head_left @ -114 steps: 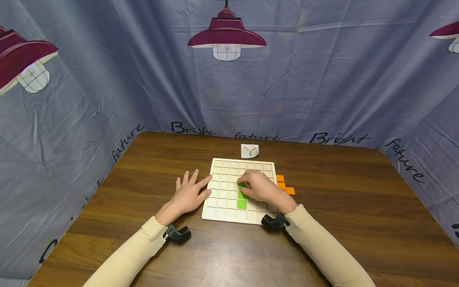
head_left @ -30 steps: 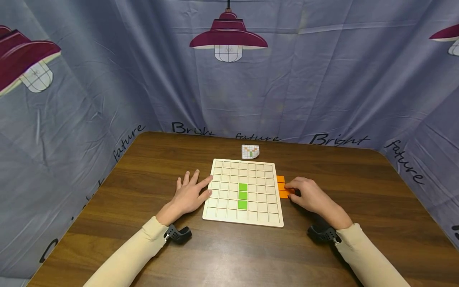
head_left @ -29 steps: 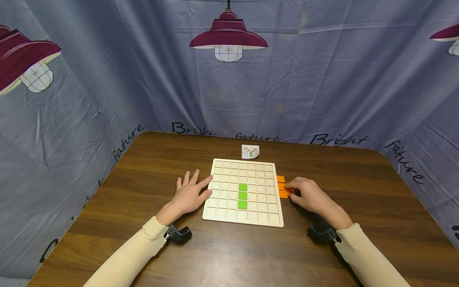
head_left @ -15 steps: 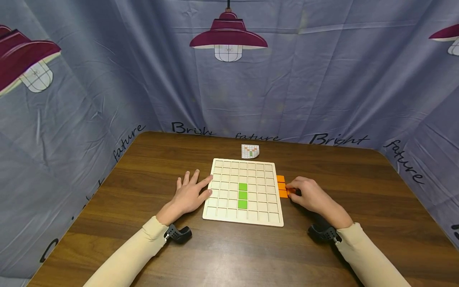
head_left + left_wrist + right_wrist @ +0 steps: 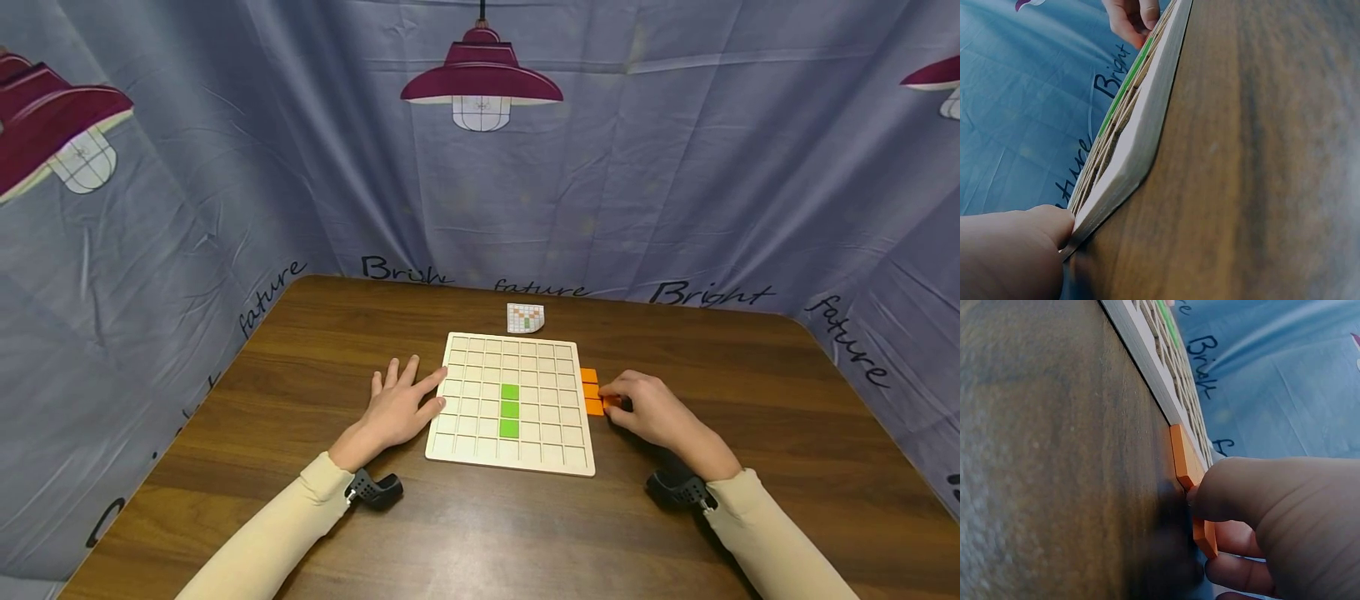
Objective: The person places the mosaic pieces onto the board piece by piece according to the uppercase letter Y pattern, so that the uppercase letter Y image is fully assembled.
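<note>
Pinched in the right hand (image 5: 648,407), 1 flat, straight-edged orange tile (image 5: 1205,539) to the right of the square, pale wooden grid board (image 5: 550,415) should handle as light and stiff, best held by opposite edges.

From my station I see board (image 5: 472,407) on table (image 5: 480,533), paper slip (image 5: 526,318) at its 12 o'clock, curtain (image 5: 600,167) beyond. Three set tiles (image 5: 510,409) run from board centre toward 6. Loose tiles (image 5: 591,391) just beside the edge at 3, outer tile (image 5: 610,402) next out, in right hand (image 5: 647,406). Left hand (image 5: 393,411) at 9, touching the edge.
</note>
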Tool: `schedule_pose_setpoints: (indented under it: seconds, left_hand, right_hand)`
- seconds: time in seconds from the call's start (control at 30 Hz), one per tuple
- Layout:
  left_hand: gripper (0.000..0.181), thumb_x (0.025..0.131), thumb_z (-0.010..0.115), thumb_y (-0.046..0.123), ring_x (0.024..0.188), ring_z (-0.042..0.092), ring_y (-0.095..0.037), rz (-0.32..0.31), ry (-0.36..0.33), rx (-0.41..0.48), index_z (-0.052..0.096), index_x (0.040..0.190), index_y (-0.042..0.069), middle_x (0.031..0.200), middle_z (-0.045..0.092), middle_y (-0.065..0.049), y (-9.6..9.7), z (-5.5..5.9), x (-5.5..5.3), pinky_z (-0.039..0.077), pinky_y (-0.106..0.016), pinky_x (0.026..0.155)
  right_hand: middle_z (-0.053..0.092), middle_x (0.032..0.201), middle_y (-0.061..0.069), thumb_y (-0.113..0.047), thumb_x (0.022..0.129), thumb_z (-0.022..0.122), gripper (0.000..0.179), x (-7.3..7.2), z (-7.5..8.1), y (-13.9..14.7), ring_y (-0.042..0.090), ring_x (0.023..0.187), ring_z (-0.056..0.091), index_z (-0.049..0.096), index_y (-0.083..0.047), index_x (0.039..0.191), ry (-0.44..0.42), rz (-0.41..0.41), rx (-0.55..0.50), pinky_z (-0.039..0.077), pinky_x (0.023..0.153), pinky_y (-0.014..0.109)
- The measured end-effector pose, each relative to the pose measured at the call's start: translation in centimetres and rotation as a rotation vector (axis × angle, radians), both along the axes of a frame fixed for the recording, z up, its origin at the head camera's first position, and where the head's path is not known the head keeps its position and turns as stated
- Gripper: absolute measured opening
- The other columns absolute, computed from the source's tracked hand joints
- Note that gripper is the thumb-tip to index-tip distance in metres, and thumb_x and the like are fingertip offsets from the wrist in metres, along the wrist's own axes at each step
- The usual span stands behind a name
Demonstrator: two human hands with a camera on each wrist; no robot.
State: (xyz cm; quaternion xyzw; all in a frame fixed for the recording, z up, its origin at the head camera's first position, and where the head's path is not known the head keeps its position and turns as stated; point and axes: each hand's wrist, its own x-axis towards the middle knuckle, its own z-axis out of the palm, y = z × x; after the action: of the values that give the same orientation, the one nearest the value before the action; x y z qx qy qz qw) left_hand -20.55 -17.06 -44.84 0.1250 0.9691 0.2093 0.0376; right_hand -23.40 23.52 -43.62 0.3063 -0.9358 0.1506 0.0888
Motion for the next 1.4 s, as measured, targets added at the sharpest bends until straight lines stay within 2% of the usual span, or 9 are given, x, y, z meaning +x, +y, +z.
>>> schedule_pose_setpoints:
  seconds: [0.37,0.73,1.03,1.4]
  left_hand:
    - [0.054,0.106,0.05,0.042,0.154,0.008,-0.058,-0.001,-0.002,0.002,0.043,0.157,0.027,0.167,0.021,-0.028,0.0,-0.1,-0.1,0.007,-0.079,0.117]
    - [0.054,0.106,0.049,0.042,0.154,0.007,-0.057,-0.001,-0.004,0.002,0.042,0.157,0.027,0.168,0.019,-0.027,0.0,-0.2,-0.2,0.006,-0.079,0.117]
    - [0.055,0.106,0.049,0.042,0.154,0.007,-0.057,0.004,-0.01,-0.004,0.041,0.158,0.027,0.168,0.019,-0.027,0.0,-0.1,-0.1,0.006,-0.078,0.117]
    - [0.054,0.106,0.05,0.041,0.154,0.007,-0.057,0.004,-0.011,-0.001,0.042,0.158,0.027,0.168,0.019,-0.027,0.0,-0.1,-0.1,0.006,-0.078,0.117]
  right_hand:
    - [0.07,0.091,0.004,-0.006,0.083,0.079,0.02,0.0,-0.1,0.1,0.008,0.073,0.054,0.079,-0.003,0.102,0.0,-0.001,-0.015,0.048,0.064,0.027]
    - [0.072,0.093,0.006,-0.005,0.082,0.079,0.019,0.1,0.0,-0.3,0.016,0.08,0.065,0.079,-0.003,0.101,0.012,0.015,-0.032,0.056,0.071,0.035]
    - [0.069,0.093,0.004,-0.006,0.084,0.077,0.019,-0.3,0.6,-1.6,0.013,0.076,0.059,0.08,-0.005,0.103,-0.019,0.029,-0.046,0.05,0.066,0.028]
    - [0.068,0.09,0.007,-0.003,0.086,0.076,0.015,-1.3,1.6,-5.4,0.012,0.074,0.055,0.079,-0.002,0.1,-0.005,0.144,-0.089,0.046,0.061,0.023]
